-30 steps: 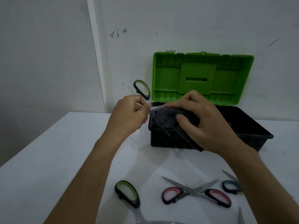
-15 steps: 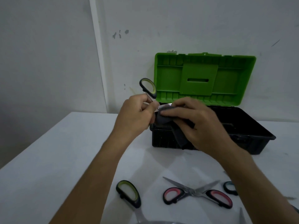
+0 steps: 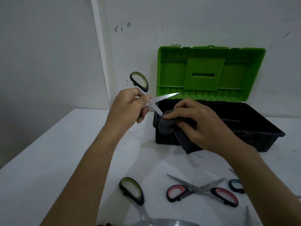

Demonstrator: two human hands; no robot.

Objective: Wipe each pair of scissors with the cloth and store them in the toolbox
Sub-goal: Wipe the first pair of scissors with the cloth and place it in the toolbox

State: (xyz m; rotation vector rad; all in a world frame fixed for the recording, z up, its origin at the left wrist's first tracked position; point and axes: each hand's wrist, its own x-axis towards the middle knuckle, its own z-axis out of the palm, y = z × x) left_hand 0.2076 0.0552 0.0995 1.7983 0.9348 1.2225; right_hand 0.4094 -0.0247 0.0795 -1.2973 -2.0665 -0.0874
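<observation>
wiping under way: left hand point(image 3: 128, 108) clamps the open scissors point(image 3: 150, 97) at the pivot, lower blade angling down-right into the cloth point(image 3: 169, 123) pinched by right hand point(image 3: 200, 124). toolbox point(image 3: 244, 126) sits open just behind (three more pairs wait on the tabletop point(image 3: 48, 160)).

The scissors point(image 3: 147, 95) in the left hand point(image 3: 128, 106) are open now. Before, the blades were shut and hidden in the dark cloth point(image 3: 175, 128). Now one shiny blade sticks out toward 3 o'clock, bare, in front of the green lid point(image 3: 210, 74). The other blade points down toward 4 o'clock, and only its tip goes into the cloth. The right hand point(image 3: 200, 126) is now lower and further toward 3 o'clock, pinching the cloth on that tip.
</observation>
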